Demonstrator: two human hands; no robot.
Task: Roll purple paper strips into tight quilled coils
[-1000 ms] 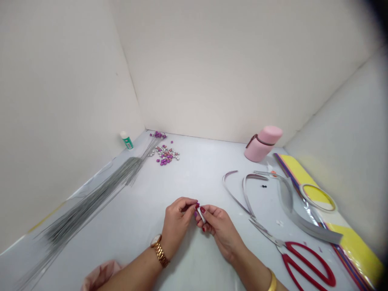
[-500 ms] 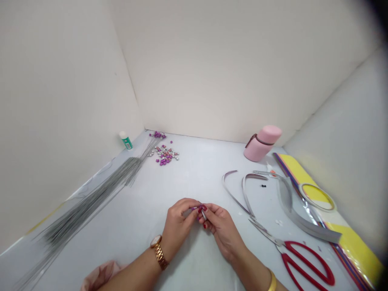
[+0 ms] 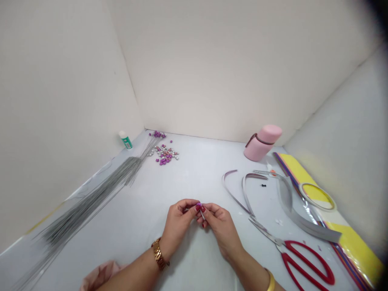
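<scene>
My left hand (image 3: 178, 220) and my right hand (image 3: 220, 226) meet fingertip to fingertip above the near part of the table. Pinched between them is a small purple paper strip (image 3: 199, 205), folded up small, with a pale end sticking down by my right thumb. The fingers cover most of it. Farther off lies a pile of small purple, silver and pinkish folded paper stars (image 3: 166, 155). To the right of my hands are narrow loose paper strips (image 3: 246, 194) and large red-handled scissors (image 3: 306, 258).
Along the left lies a bundle of grey wires (image 3: 100, 196), some tipped with purple stars. A glue stick (image 3: 125, 140) stands behind it. At the right are a pink bottle (image 3: 262, 143), a tape roll (image 3: 332, 202), wide grey strips (image 3: 312, 227) and yellow sheets (image 3: 357, 246) in plastic.
The pale strip that showed inside my left hand is now out of sight, and the purple piece shows more at the fingertips. My left wrist has turned, hiding the watch face.
</scene>
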